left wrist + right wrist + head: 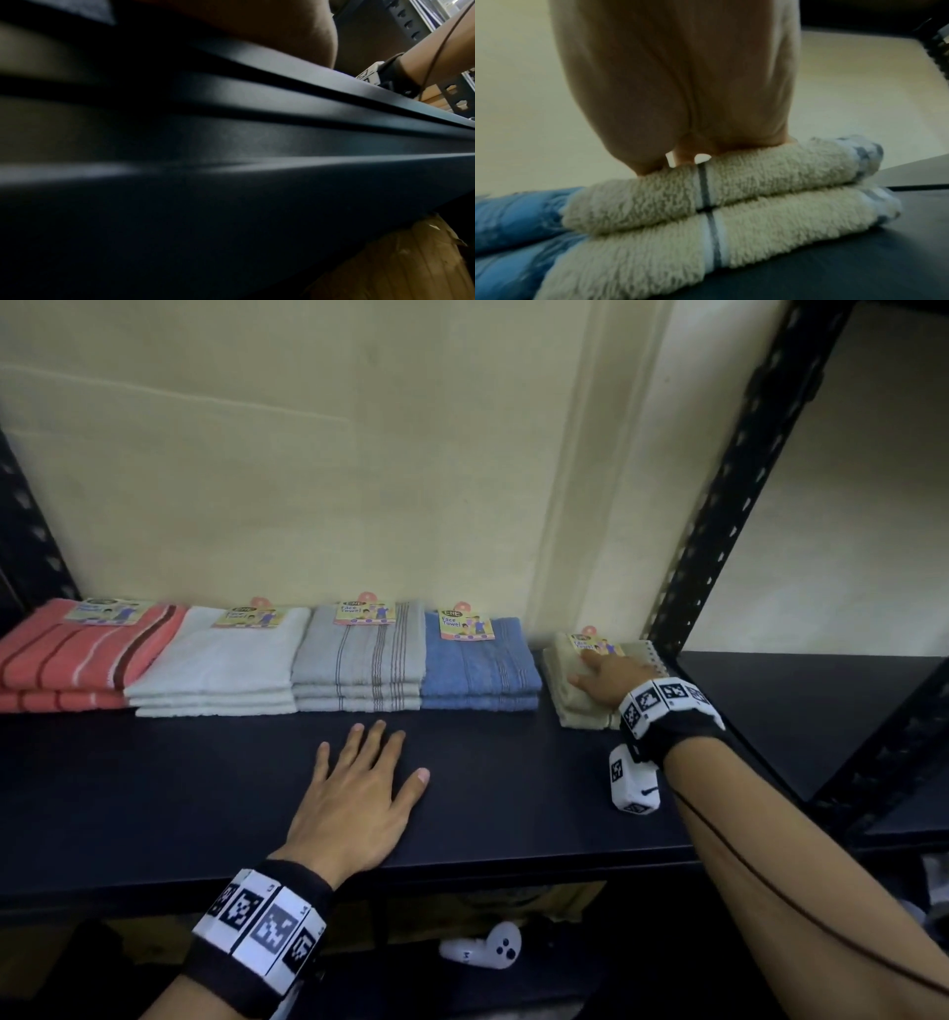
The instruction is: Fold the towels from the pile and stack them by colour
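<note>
On the dark shelf [513, 793] against a cream wall [359, 454], five folded towel stacks [359, 660] line the far edge, the right hand [611, 680] pressing flat on the rightmost beige stack [565, 690], the left hand [354, 798] spread flat nearer.

Coral towel stack [67, 654] cut at left edge; labels' print illegible.

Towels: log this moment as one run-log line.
stacks: red, white, grey, blue, beige | left hand: flat on shelf | right hand: pressing beige | pile: not visible
</note>
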